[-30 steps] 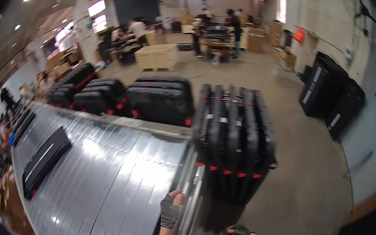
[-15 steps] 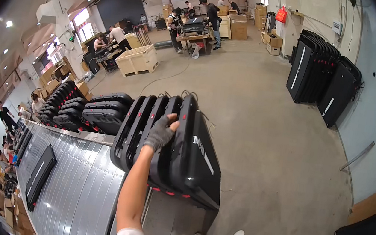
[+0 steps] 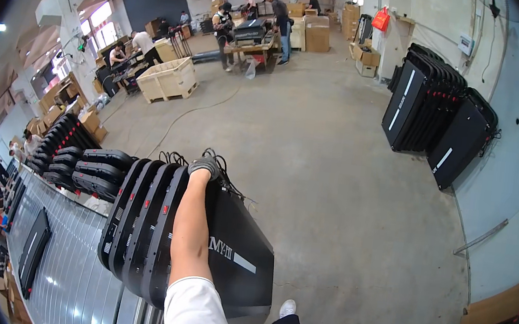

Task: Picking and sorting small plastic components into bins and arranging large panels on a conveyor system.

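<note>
Several flat black treadmill-like units [image 3: 145, 213] stand on edge, leaning side by side at the end of a metal roller conveyor. Red bits dot their edges, and black cords [image 3: 173, 158] stick out at the top. My left hand [image 3: 204, 167], in a grey fingerless glove, curls over the top end of the outermost unit [image 3: 246, 224]; its fingertips are mostly hidden. That unit shows a broad face with a white stripe and pale lettering. My left forearm crosses in front of the row. My right hand is out of view.
The conveyor [image 3: 69, 255] carries another black unit [image 3: 35, 251]. More units are stacked [image 3: 101, 173] beyond the row. Others lean on the right wall [image 3: 420, 103]. A wooden crate [image 3: 166, 79] and people at workbenches are farther back. A cord crosses the concrete floor [image 3: 333, 189].
My left hand has shifted to the far top end of the outermost unit. The view has moved so the row sits lower and farther left. My right hand has left the view.
</note>
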The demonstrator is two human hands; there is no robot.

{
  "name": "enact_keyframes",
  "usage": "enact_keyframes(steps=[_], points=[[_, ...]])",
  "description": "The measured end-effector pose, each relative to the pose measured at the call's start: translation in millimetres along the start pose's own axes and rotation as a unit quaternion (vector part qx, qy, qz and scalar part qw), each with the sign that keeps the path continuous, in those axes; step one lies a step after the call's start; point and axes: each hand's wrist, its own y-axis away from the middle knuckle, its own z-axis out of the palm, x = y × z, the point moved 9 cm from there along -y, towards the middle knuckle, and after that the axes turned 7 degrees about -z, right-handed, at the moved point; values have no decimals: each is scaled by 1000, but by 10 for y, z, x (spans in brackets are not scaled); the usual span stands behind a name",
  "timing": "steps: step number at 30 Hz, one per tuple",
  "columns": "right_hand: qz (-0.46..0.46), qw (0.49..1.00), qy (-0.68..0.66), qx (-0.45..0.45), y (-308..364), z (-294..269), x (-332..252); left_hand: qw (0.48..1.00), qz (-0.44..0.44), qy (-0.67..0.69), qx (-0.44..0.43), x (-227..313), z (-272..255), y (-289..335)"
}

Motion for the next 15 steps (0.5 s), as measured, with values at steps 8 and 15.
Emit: enact_keyframes(steps=[8, 15], points=[[-428, 801, 299, -294, -87, 3745, -3094, 997, 64, -30, 27, 321, -289, 1248], [-674, 458, 150, -560, 3482, 6318, -4297, 987, 58, 57, 140, 334, -616, 3395]])
